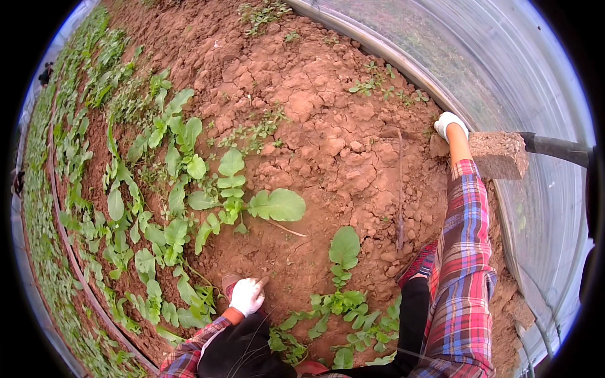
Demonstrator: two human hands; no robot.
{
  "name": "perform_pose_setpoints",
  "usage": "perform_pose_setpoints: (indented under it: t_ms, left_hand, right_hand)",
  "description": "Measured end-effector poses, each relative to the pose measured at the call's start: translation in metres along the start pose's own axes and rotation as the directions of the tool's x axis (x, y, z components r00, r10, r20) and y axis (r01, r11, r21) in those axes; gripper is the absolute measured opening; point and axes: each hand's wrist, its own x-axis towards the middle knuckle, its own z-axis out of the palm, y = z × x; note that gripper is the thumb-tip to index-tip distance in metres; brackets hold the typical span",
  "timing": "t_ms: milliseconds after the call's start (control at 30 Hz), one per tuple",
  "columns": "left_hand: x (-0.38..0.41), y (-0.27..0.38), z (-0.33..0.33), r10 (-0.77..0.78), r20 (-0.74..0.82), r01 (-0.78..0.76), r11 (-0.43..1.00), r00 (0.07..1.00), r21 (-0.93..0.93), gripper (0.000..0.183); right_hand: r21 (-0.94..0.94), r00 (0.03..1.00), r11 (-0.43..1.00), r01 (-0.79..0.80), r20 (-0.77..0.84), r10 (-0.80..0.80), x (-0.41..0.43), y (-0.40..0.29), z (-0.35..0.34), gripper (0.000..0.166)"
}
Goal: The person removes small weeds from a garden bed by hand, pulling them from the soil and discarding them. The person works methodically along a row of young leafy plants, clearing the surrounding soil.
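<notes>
My right hand (450,125), in a white glove, reaches far out to the base of the plastic-film wall. It is beside a rough block (498,153); its fingers are turned away, so a grip cannot be made out. My left hand (246,296), also in a white glove, is low in front of my left shoe (230,282). Its fingers point right over bare soil, and whether they hold anything is unclear. A lobed leafy plant (338,295) grows between my legs. Another leafy plant (231,204) stands ahead of my left hand.
Cracked reddish soil (307,108) with small weeds (371,87) stretches ahead. A thin stick (401,189) lies near my right shoe (418,264). Clear film (520,61) rises on the right, with a dark pipe (560,147) behind the block. A hose (66,236) runs through crop rows at left.
</notes>
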Motion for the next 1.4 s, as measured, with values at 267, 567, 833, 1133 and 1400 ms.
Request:
perform_pose_setpoints:
  t_ms: [267,567,833,1133,1400]
  left_hand:
    - [0.003,0.002,0.004,0.003,-0.003,-0.003,1.0,1.0,-0.015,0.042]
    - [0.005,0.004,0.005,-0.004,-0.007,0.003,1.0,1.0,-0.03,0.039]
    - [0.005,0.004,0.007,-0.021,0.032,0.02,0.999,0.999,0.038,0.042]
    - [0.007,0.006,0.003,-0.001,-0.019,0.001,1.0,1.0,0.001,0.036]
    - [0.016,0.013,0.004,-0.005,0.0,0.005,1.0,1.0,-0.019,0.036]
  right_hand:
    - [0.934,0.91,0.338,0.117,-0.237,0.341,0.021,0.043,0.01,0.026]
    - [0.163,0.934,0.987,-0.004,-0.353,0.062,0.001,0.022,0.015,0.037]
    - [-0.01,0.993,0.995,-0.095,-0.074,0.094,0.01,0.007,0.008,0.032]
    - [0.353,0.982,0.932,0.083,-0.186,-0.017,0.066,0.05,0.034,0.037]
    - [0.502,0.871,0.852,0.148,-0.474,0.129,0.073,0.075,0.024,0.038]
